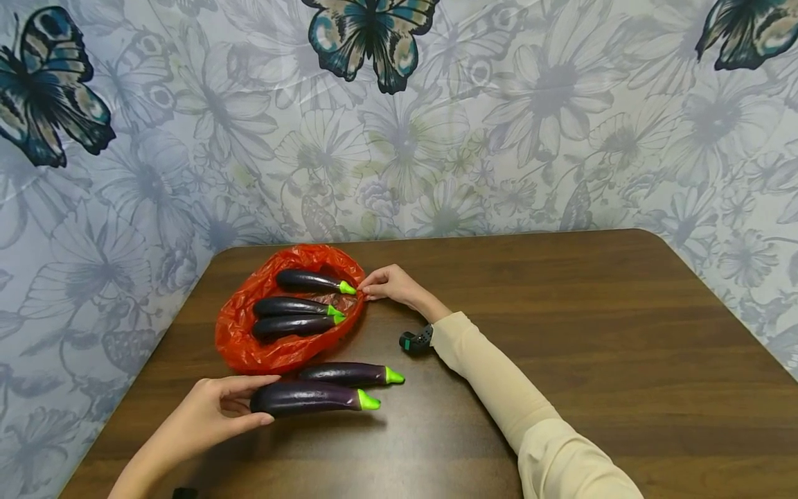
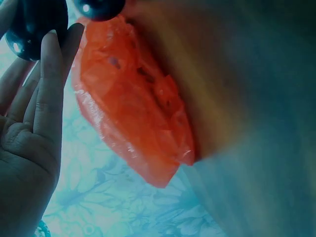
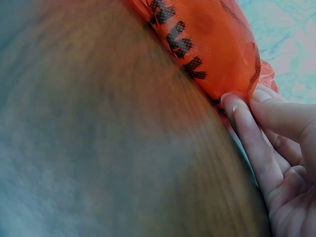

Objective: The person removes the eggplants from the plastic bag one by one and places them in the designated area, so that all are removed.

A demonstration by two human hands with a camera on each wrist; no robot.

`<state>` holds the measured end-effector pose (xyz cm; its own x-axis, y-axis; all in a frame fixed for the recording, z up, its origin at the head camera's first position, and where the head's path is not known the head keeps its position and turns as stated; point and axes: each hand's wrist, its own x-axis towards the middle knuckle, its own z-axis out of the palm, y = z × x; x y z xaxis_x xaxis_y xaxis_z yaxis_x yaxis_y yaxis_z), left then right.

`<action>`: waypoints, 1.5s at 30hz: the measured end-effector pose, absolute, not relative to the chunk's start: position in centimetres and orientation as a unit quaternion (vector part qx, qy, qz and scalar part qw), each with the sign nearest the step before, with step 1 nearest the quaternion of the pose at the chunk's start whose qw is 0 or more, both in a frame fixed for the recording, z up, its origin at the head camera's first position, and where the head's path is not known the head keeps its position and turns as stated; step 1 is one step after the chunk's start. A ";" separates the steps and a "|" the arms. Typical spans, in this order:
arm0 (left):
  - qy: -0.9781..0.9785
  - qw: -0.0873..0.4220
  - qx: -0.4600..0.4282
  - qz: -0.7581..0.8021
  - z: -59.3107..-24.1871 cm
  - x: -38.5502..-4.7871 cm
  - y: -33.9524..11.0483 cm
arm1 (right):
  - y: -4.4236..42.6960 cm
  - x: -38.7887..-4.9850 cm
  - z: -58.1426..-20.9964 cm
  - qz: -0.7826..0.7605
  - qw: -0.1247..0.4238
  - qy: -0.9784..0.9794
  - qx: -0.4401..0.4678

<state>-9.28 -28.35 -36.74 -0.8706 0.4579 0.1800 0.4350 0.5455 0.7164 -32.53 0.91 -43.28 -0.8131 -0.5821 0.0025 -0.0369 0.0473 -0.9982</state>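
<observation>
3 eggplants (image 1: 289,306) in bag (image 1: 233,339), 2 out: L hand (image 1: 208,410) grips near eggplant (image 1: 307,398), R hand (image 1: 394,285) pinches bag's right rim (image 1: 359,317).

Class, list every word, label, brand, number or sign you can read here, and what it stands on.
No text can be read for certain.
Red bag: bold black marks, perhaps letters, only partly in view; unreadable.
Black wrist device: too small to read anything.
</observation>
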 end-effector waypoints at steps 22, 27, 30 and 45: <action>0.888 0.047 0.237 0.391 -38.4 -9.4 -27.0 | 0.9 -32.5 -43.5 -0.654 0.208 0.692 -0.226; 0.899 0.043 0.226 0.374 -38.5 -9.6 -26.7 | 0.9 -32.5 -43.4 -0.656 0.212 0.689 -0.226; 0.903 0.047 0.221 0.365 -38.5 -9.8 -26.6 | 1.0 -32.5 -43.4 -0.656 0.214 0.688 -0.226; 0.917 0.051 0.198 0.343 -38.3 -10.2 -26.1 | 1.0 -32.5 -43.2 -0.658 0.216 0.686 -0.223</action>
